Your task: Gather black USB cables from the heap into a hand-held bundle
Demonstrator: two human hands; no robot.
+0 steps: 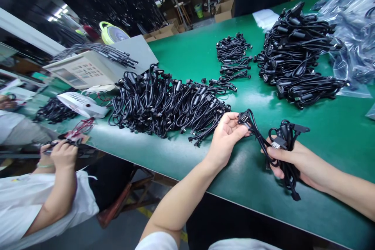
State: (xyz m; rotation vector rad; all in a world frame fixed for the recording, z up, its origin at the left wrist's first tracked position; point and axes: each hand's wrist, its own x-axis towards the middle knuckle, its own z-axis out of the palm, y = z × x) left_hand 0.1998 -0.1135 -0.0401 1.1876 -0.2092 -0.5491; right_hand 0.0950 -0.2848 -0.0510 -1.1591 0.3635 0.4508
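My left hand (227, 136) pinches the connector end of a black cable (249, 121) just above the green table (187, 50). That cable runs right to a coiled bundle of black cables (285, 144), which my right hand (288, 160) grips with closed fingers; a silver USB plug sticks out by the thumb. Loose ends hang below the right hand. A large pile of the same black cables (164, 101) lies directly left of my left hand.
Two more cable heaps (295, 54) (233, 54) lie farther back, with clear plastic bags (354, 31) at the right. A white tester box (84, 68) and a small fan (82, 103) stand at the left. A co-worker's hands (60, 152) work at the left table edge.
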